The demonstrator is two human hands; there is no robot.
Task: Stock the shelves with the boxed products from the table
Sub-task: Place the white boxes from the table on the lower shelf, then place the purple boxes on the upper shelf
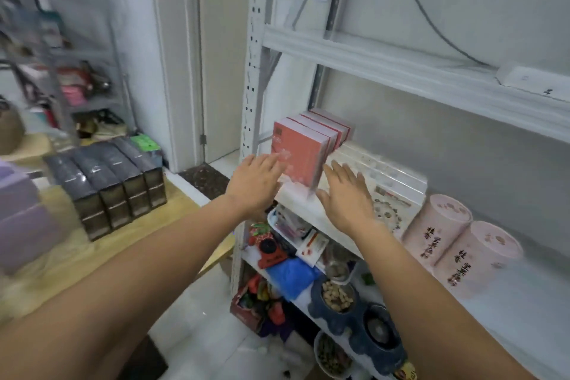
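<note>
Our left grip (257, 183) is spread flat, fingertips over the lower front of the nearest red box (297, 151); our right grip (345, 197) is spread too, just right of that box. Blur hides whether either touches. The red boxes (327, 129) stand in a row on the shelf (294, 199) just beyond. White boxes (382, 173) lie past the right grip, pink canisters (438, 225) further right. Well left, dark boxes (108, 185) stand on the tabletop (58, 256).

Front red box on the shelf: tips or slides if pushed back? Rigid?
The front red box stands upright on a narrow base, so a high push probably tips it; the boxes behind should stop it. Crisp faces suggest stiff card. Surface sheen hints it's slippery.
</note>
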